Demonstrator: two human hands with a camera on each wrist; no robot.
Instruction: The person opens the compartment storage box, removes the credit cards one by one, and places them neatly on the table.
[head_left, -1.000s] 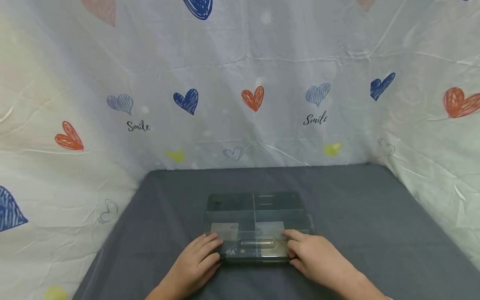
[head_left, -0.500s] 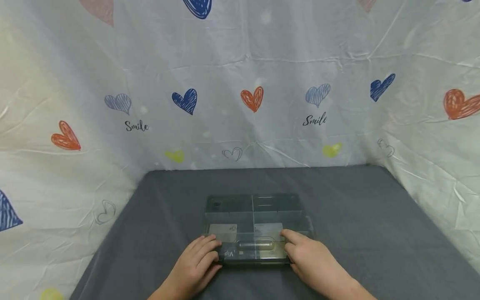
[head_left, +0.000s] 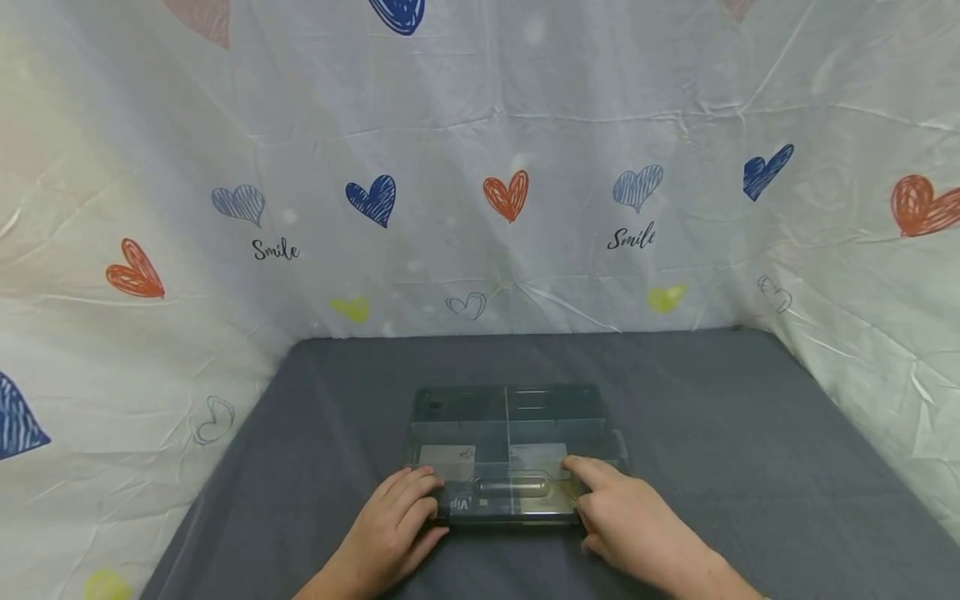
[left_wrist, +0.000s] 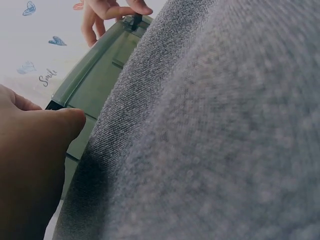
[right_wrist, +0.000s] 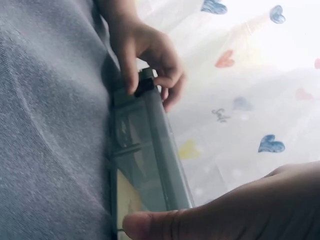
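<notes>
A see-through grey-green plastic storage box (head_left: pixel 555 402) with inner dividers lies lid-down flat on the cloth, its front edge towards me. My left hand (head_left: pixel 386 529) holds its front left corner, fingers over the top and thumb at the front side. In the right wrist view, that thumb and forefinger sit at a black latch (right_wrist: pixel 145 87). At the front right corner my right hand (head_left: pixel 637 517) grips the box, forefinger on the lid and thumb (right_wrist: pixel 142 224) against the front face. Two white labels (head_left: pixel 447 461) and a pale yellowish piece (right_wrist: pixel 128 195) show through the plastic.
Dark grey cloth (head_left: pixel 712 417) covers the table around the box. White sheeting (head_left: pixel 435 100) printed with hearts and "Smile" hangs behind it and along both sides.
The box stays in place, with both hands still at its front corners. My left thumb has shifted slightly along the front, and my right fingers below the forefinger have moved a little.
</notes>
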